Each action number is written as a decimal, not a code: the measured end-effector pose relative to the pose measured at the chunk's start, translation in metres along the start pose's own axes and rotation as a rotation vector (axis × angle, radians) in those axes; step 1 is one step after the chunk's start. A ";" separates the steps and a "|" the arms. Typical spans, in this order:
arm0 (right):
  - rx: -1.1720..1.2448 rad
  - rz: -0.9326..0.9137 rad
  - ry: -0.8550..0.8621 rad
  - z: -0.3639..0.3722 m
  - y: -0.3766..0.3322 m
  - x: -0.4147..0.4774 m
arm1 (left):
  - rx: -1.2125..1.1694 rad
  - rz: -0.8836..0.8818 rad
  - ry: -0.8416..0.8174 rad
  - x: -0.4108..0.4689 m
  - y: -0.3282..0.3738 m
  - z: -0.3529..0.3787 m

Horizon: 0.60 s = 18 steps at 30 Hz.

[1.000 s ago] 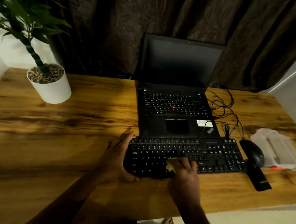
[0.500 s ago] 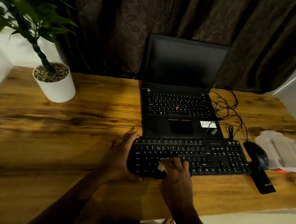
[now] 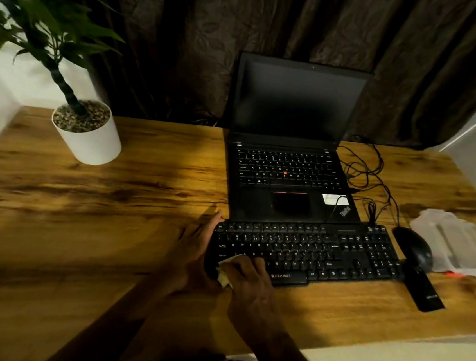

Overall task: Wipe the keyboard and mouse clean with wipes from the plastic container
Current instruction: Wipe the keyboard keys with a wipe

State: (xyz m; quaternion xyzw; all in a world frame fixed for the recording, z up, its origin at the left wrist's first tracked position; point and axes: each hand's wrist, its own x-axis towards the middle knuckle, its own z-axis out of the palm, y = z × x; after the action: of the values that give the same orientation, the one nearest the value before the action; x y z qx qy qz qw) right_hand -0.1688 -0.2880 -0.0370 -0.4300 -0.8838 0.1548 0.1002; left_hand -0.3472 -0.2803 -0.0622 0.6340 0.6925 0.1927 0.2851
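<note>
A black keyboard (image 3: 320, 253) lies on the wooden desk (image 3: 110, 211) in front of a laptop. My right hand (image 3: 247, 278) presses a crumpled white wipe (image 3: 225, 276) onto the keyboard's front left corner, fingers curled over it. My left hand (image 3: 194, 246) rests against the keyboard's left end, thumb at the back corner. The black mouse (image 3: 414, 247) sits just right of the keyboard. A clear plastic container (image 3: 453, 244) lies right of the mouse.
An open black laptop (image 3: 288, 168) stands behind the keyboard, with tangled cables (image 3: 369, 176) to its right. A potted plant in a white pot (image 3: 88, 135) is at the back left. A slim black device (image 3: 423, 289) lies in front of the mouse.
My right hand has slid the wipe leftward along the front rows of keys to the keyboard's left corner. My left hand stayed at the left end.
</note>
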 end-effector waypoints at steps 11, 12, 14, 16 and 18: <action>-0.003 -0.026 0.001 -0.001 0.003 -0.003 | -0.006 -0.012 0.026 0.000 -0.001 0.001; 0.001 -0.024 0.008 -0.001 0.004 -0.004 | -0.002 0.004 0.039 0.000 -0.001 0.002; -0.003 -0.018 0.020 -0.002 0.006 -0.007 | -0.005 0.030 0.030 -0.003 -0.004 0.002; -0.009 0.012 0.038 -0.001 0.011 -0.011 | -0.006 0.057 -0.004 -0.005 -0.006 0.000; -0.012 0.045 0.053 0.000 0.013 -0.013 | -0.031 0.075 -0.001 -0.006 -0.005 -0.001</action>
State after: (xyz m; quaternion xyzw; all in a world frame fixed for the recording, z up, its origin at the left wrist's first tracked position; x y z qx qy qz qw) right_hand -0.1513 -0.2906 -0.0423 -0.4546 -0.8717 0.1404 0.1175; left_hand -0.3512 -0.2865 -0.0635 0.6551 0.6650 0.2138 0.2878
